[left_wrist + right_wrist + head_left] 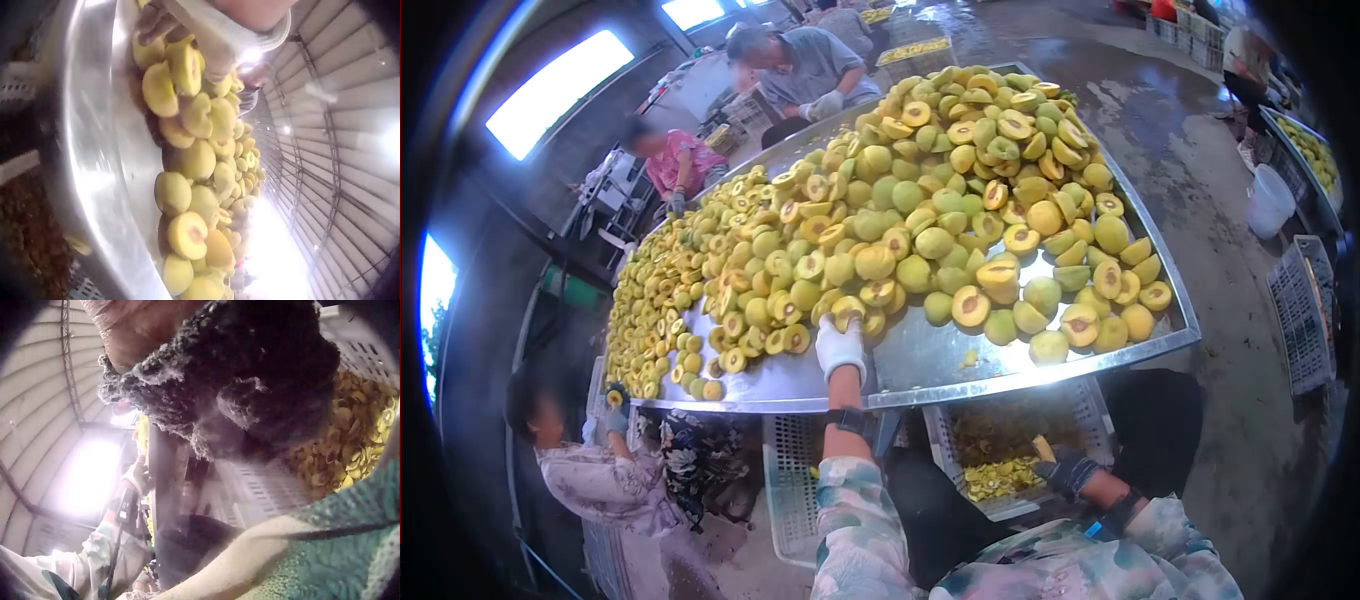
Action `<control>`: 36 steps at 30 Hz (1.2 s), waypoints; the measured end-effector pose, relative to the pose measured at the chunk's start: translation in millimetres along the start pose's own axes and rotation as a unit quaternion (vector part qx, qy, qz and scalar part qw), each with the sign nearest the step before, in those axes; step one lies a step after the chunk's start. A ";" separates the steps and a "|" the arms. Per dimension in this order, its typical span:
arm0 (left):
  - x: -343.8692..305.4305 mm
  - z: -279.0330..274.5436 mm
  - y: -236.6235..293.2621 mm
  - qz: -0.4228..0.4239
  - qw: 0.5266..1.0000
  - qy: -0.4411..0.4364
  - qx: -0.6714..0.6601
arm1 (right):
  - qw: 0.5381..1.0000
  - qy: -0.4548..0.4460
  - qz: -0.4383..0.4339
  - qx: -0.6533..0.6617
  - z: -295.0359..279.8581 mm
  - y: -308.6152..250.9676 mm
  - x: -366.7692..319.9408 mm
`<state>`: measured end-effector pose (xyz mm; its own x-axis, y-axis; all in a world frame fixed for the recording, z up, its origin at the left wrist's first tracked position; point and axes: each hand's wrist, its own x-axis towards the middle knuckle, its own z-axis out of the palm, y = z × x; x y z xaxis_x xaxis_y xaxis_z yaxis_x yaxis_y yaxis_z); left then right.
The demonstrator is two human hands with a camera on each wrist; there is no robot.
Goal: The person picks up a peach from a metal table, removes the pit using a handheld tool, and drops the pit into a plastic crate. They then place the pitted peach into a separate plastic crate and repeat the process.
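Left hand: I see my left hand [840,345] in a white glove, just below the middle of the head view, reaching over the near rim of the table to the front edge of the pile.
Left hand state: in the left wrist view the gloved fingers [212,44] curl over a fruit half [184,62] at the top of the frame and grip it.
Fruit half: it lies against its neighbours at the near edge of the pile, at my fingertips [847,310].
Right hand: my right hand [1065,468] wears a dark glove and sits low and right of centre in the head view, below the table edge and over a crate.
Right hand state: its fingers are curled and pinch a small yellow piece [1043,448] that sticks up from the glove; I cannot tell what the piece is. The right wrist view shows only the bunched dark glove [250,381].
Steel table: a long shiny table [960,365] runs from lower right to upper left; its rim fills the left of the left wrist view [87,156].
Pile of fruit: yellow-green halves and whole fruit [920,200] cover most of the table, some cut side up.
White crate: it stands under the table edge [1090,395], holding yellow scraps [1000,478], which also show at the right of the right wrist view [356,437].
Second crate: a white one [790,480] stands under my left arm.
People: one sits at lower left [600,480]; one in pink [675,160] and one in grey [805,70] are at the upper left.
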<state>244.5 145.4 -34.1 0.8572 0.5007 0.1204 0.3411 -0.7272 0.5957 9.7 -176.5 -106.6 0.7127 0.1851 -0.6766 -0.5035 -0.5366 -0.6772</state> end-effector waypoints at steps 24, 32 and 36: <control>79.7 -338.7 -22.1 0.117 0.945 -0.035 -0.304 | 0.978 0.036 0.013 0.207 -70.6 -56.2 -148.8; 139.2 -482.9 -36.1 0.192 0.831 -0.012 -0.522 | 0.984 0.075 -0.140 0.082 -71.5 -72.1 -152.1; 110.0 -240.1 -14.0 0.143 0.708 -0.058 -0.689 | 0.991 -0.033 -0.120 0.049 -57.7 -134.2 -107.1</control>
<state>241.5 323.4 161.4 0.8677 0.3260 0.3752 -0.4860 0.3978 0.7782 29.1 -171.9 73.5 0.7862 0.3525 -0.5076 -0.3709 -0.3879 -0.8438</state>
